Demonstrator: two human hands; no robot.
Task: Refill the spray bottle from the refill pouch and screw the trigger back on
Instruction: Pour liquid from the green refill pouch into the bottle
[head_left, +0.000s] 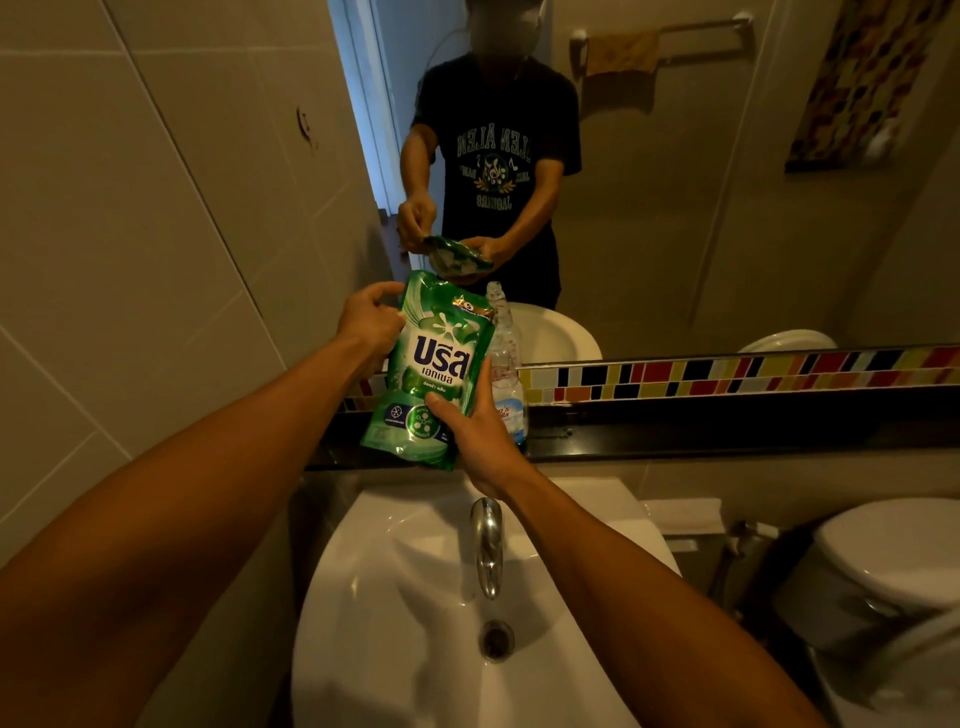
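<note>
Above the dark ledge's left end: green refill pouch (434, 364) held upright, left hand (370, 321) pinching its top corner, right hand (475, 431) clasping the lower body, likely for opening. Clear spray bottle (505, 358) stands uncapped just behind, ready for filling.

Open room above the white sink (395, 613); the tap (487, 545) juts up mid-basin; behind — the dark ledge (727, 434) is bare rightward; the wall (130, 260) hems the left.

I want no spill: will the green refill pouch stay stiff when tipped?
Probably not: the green refill pouch is soft film that bulges, so it may sag. It looks full, likely heavy. Its glossy skin may slip; both hands hold it.
</note>
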